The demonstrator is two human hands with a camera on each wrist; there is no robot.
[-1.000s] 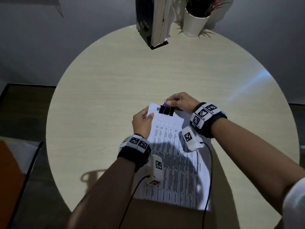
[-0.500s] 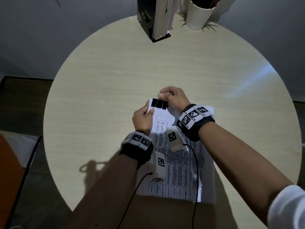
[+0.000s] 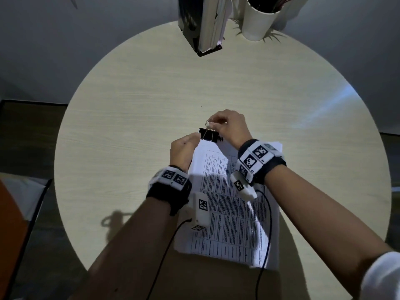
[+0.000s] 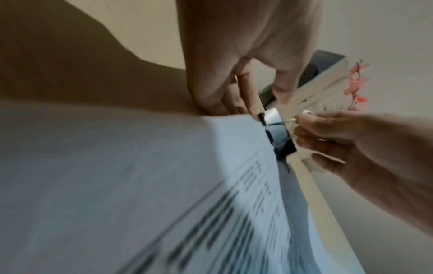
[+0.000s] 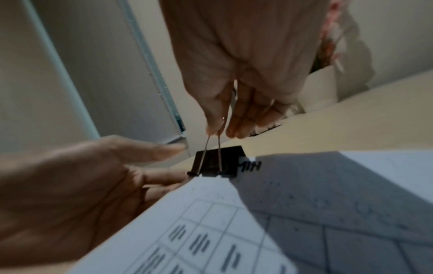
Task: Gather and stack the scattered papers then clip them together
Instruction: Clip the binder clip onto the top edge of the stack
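A stack of printed papers (image 3: 227, 208) lies on the round table (image 3: 129, 148) in the head view, its far end raised a little. A black binder clip (image 3: 208, 135) sits on the stack's far left corner. My right hand (image 3: 216, 122) is just behind the clip and pinches its two wire handles together; the right wrist view shows this hand (image 5: 220, 128) above the clip (image 5: 218, 163). My left hand (image 3: 190, 141) holds the stack's corner, fingers under the paper (image 5: 234, 231) and thumb beside the clip's left end. The left wrist view shows those fingers (image 4: 225, 96) at the paper's edge next to the clip (image 4: 279, 133).
A black file holder with books (image 3: 203, 24) and a white plant pot (image 3: 257, 20) stand at the table's far edge. An orange seat (image 3: 10, 224) is low on the left, beyond the table's rim. Cables trail from both wrist cameras across the papers.
My right hand has swung from the clip's right side to behind it and raised the wire handles. My left thumb has slid off the paper to the clip's left end.
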